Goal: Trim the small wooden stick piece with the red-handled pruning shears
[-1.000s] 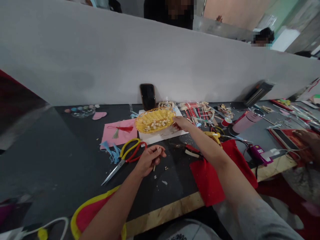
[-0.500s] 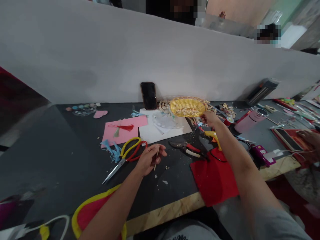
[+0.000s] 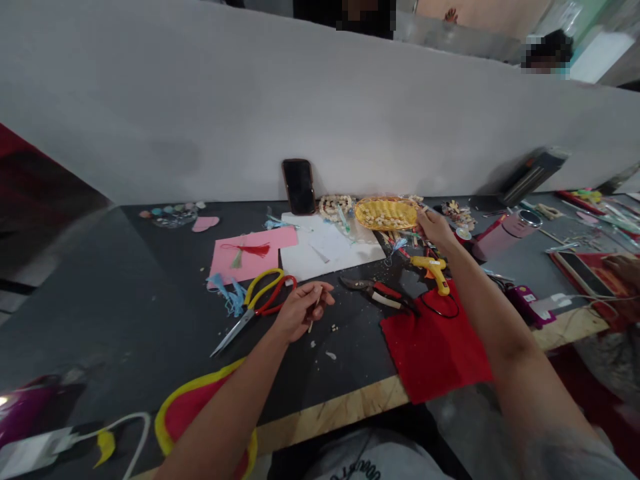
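At the back of the table, my right hand (image 3: 434,225) grips the right rim of a yellow woven basket (image 3: 387,205) with small pale pieces in it. My left hand (image 3: 304,311) is closed on a thin pale stick (image 3: 311,323) above the dark tabletop, nearer the front. Left of that hand lie scissors (image 3: 255,310) with one yellow and one red handle, their blades pointing front-left. Pruning shears (image 3: 383,293) rest to its right. White paper (image 3: 325,247) lies between the hands and the wall, partly under the basket's left side.
A phone (image 3: 299,187) leans on the white wall. Pink felt (image 3: 250,250) carries a red tassel. A yellow glue gun (image 3: 434,270) lies by red cloth (image 3: 435,347). A pink flask (image 3: 507,233) stands right. Another person's hand (image 3: 623,267) is at the far right.
My right hand has moved the basket right and back, off the white paper, uncovering a string of pale beads. My left hand keeps the stick nearly in place. The view has shifted slightly.
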### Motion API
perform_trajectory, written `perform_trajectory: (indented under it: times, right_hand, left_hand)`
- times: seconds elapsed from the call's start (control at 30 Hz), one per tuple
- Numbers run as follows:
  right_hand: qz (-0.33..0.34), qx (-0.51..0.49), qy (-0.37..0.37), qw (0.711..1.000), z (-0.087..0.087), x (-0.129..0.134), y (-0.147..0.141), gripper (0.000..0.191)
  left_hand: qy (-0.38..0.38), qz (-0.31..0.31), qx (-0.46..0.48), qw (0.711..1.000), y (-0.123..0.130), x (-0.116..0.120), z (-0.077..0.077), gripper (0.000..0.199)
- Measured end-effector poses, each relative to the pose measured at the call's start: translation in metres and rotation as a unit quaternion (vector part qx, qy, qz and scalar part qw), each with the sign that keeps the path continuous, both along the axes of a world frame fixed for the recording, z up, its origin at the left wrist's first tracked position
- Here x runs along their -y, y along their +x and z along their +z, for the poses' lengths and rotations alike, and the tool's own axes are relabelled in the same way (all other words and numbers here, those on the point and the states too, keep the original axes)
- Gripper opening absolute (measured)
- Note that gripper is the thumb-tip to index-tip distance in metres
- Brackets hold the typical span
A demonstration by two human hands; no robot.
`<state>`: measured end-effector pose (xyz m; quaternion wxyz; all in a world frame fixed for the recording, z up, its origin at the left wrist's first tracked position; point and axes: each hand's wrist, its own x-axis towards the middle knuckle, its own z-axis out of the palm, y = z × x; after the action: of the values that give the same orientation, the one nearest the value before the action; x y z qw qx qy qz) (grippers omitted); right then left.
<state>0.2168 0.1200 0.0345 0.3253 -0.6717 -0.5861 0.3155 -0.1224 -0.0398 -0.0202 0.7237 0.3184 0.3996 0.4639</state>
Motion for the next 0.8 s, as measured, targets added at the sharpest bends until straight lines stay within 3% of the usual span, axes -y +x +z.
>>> perform_trajectory:
  times: [0.13,0.2,0.3,0.37,0.5,0.57,0.63,0.7,0.8]
  right_hand:
    - [0.095,-0.112,-0.036,0.988,0.001,0.048,-0.04,0.07]
    - [0.142,-0.192,-0.074,0.968,0.0,0.07,-0.059,0.075]
    - [0.19,-0.288,-0.113,0.932,-0.005,0.091,-0.076,0.074]
    - [0.207,-0.278,-0.091,0.934,-0.011,0.098,-0.081,0.067]
    - [0.242,-0.174,-0.022,0.954,-0.019,0.108,-0.079,0.036]
    - [0.276,-0.102,0.015,0.956,-0.019,0.113,-0.075,0.042]
    - [0.307,0.0,0.072,0.949,-0.018,0.119,-0.07,0.046]
    - [0.312,0.116,0.116,0.936,-0.018,0.125,-0.065,0.035]
    - [0.289,0.288,0.113,0.906,-0.024,0.134,-0.061,0.027]
  left_hand:
    - [0.001,-0.005,-0.012,1.0,0.002,0.0,0.001,0.036]
    - [0.007,-0.011,-0.01,1.0,0.003,0.0,0.001,0.036]
    - [0.011,-0.012,-0.008,1.0,0.005,0.001,0.001,0.035]
    - [0.012,-0.003,-0.008,1.0,0.006,0.001,0.001,0.034]
    - [0.031,0.022,-0.014,0.999,0.01,0.001,0.006,0.035]
    - [0.04,0.029,-0.038,0.998,0.012,0.0,0.011,0.037]
    - [0.051,0.029,-0.083,0.995,0.014,0.0,0.018,0.039]
    - [0.072,0.025,-0.133,0.988,0.016,0.001,0.025,0.04]
    - [0.102,0.023,-0.189,0.976,0.018,0.004,0.032,0.041]
